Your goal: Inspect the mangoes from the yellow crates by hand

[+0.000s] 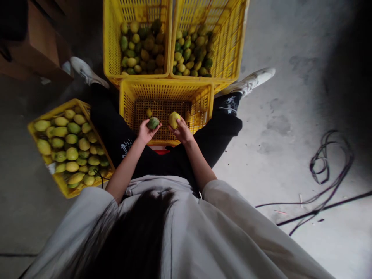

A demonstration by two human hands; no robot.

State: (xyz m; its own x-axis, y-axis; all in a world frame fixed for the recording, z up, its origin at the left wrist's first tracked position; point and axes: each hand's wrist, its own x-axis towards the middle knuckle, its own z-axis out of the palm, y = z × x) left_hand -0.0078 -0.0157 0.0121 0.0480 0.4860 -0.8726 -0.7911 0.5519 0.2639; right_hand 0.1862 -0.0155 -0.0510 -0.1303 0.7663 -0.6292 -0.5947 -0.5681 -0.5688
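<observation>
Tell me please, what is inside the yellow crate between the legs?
The crate holds a small yellow lemon left, a dimmer fruit right. Left hand and right hand cover part of its bottom.

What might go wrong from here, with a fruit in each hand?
The left hand holds the green fruit mostly from beneath, so it could roll off into the near crate.

The two fruits differ in colour; if colour matters, the green one and the yellow fruit could end up mixed, as both rear crates already hold mixed shades.

The black cord by the side crate might snag the left arm.
</observation>
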